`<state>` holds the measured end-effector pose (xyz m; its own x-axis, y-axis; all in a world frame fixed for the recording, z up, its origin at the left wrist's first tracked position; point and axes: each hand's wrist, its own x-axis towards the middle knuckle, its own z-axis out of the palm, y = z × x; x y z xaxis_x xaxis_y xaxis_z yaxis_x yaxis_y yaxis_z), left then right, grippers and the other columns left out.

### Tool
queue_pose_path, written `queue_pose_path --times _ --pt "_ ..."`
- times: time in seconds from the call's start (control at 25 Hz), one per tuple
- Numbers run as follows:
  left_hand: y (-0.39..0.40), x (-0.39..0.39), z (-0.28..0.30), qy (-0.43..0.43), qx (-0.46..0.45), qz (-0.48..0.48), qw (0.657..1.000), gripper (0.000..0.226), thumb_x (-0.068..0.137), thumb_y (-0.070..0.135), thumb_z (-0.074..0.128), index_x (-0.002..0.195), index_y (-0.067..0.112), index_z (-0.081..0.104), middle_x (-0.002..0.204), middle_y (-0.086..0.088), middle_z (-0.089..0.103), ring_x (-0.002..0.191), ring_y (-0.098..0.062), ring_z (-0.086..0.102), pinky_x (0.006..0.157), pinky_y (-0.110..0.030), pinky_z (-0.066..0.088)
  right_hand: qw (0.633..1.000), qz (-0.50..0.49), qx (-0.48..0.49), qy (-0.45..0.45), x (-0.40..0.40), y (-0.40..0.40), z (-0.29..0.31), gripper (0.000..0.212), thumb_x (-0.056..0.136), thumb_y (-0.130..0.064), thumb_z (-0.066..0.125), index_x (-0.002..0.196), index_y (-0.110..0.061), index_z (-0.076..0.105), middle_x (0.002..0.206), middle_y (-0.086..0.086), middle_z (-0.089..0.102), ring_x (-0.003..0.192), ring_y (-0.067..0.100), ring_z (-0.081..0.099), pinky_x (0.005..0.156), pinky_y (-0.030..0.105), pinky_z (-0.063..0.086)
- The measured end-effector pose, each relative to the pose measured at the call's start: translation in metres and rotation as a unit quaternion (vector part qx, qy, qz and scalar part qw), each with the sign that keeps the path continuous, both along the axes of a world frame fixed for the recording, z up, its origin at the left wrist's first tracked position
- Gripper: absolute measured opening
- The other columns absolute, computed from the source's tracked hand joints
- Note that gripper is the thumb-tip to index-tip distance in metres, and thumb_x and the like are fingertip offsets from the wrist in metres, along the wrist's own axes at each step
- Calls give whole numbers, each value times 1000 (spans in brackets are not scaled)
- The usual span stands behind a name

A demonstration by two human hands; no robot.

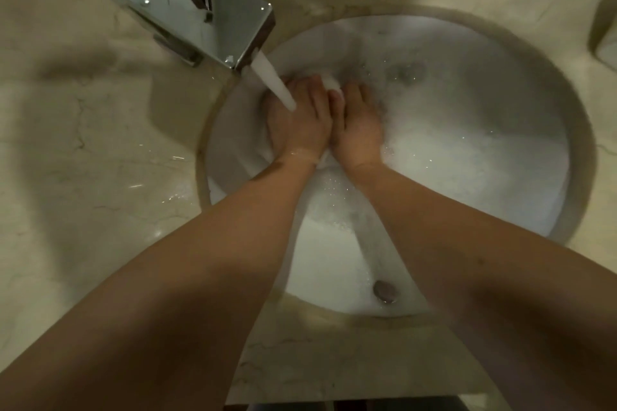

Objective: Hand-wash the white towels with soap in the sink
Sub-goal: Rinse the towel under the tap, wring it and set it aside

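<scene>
Landmark is the sink (551, 130), everything placed against it. Left of the sink: marble desk (83, 143), wet with a few droplets near the basin rim. At the sink's upper-left rim: chrome faucet (187, 7), running, water stream (273, 83) falling onto the back of the left hand (298, 123). Inside the sink, left of its centre: left hand, palm down, fingers curled over the white towel (330, 82), bunching it. Towel mostly hidden under both hands; a small white lump shows between the fingertips and a fold between the wrists. Can't tell if more than one towel is there. Just beside it, touching: right hand (359, 130), also palm down on the towel, fingers bent down into the suds, gripping or pressing, tips submerged so the exact grasp isn't clear. Right half of the sink: soapy foam (467, 157) and bubbles over cloudy water. Near edge of the sink: overflow hole (385, 290).

Progress, judging: soap already in, towel wet and lathered, scrubbing mid-way. Left: finish rubbing, rinse suds out, wring, drain the basin.
</scene>
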<state>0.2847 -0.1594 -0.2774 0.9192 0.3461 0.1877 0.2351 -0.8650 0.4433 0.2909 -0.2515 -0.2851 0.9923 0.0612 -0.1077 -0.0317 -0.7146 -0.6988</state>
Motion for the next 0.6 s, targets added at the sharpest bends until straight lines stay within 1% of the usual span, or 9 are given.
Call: queue_pose_path --times 0.08,0.16,0.2,0.28,0.36,0.4,0.48,0.52,0.6 --pt "2 -7 4 14 -130 9 991 49 93 42 35 110 7 67 110 -16 65 103 -32 60 89 -37 48 1000 -19 -10 -5 -8 -1 -1 58 95 -48 32 111 -3 64 109 20 58 93 35 57 81 33 40" --pt "2 -23 7 91 -149 48 983 65 93 54 30 138 14 52 137 -13 53 129 -29 44 111 -39 31 999 -30 9 23 -22 -2 0 62 94 -52 36 136 -9 52 134 21 48 116 35 52 99 38 43" --pt "0 -31 10 125 -140 82 979 72 91 60 26 143 15 47 144 -12 48 135 -29 39 114 -40 25 998 -30 29 42 -29 -3 2 67 94 -54 38 146 -11 42 145 22 39 129 35 45 107 38 39" --pt "-11 -43 18 150 -153 155 964 82 87 67 21 144 13 45 146 -12 46 137 -29 36 112 -38 22 994 -31 62 84 -42 -2 5 75 93 -54 44 154 -14 25 158 19 22 145 32 26 111 31 27" --pt "-17 -48 25 119 -216 207 947 85 84 72 31 141 12 48 139 -14 49 132 -30 40 111 -35 24 992 -44 79 86 -46 2 6 81 92 -57 45 156 -15 19 160 19 18 147 32 20 113 33 25" --pt "-16 -47 28 115 -267 234 928 86 82 75 38 140 13 48 137 -14 51 131 -29 43 111 -35 27 992 -53 78 80 -45 4 7 82 91 -59 43 156 -16 19 158 21 21 145 33 23 113 37 26" --pt "-9 -46 30 147 -381 289 866 83 80 75 54 138 15 50 138 -9 55 129 -26 50 110 -36 36 993 -60 73 68 -42 8 8 78 90 -60 39 155 -19 26 153 20 30 139 35 33 112 41 30" --pt "-5 -46 31 153 -433 302 836 79 78 71 62 134 16 53 134 -6 60 125 -24 55 106 -34 41 993 -61 77 63 -41 10 9 74 90 -60 37 152 -21 32 150 18 34 136 33 36 110 39 32" --pt "3 -50 35 114 -481 303 814 73 73 61 73 126 12 62 120 -5 69 112 -21 65 98 -33 50 992 -67 91 50 -40 11 13 68 90 -60 36 146 -21 42 144 13 43 131 27 41 106 29 31"
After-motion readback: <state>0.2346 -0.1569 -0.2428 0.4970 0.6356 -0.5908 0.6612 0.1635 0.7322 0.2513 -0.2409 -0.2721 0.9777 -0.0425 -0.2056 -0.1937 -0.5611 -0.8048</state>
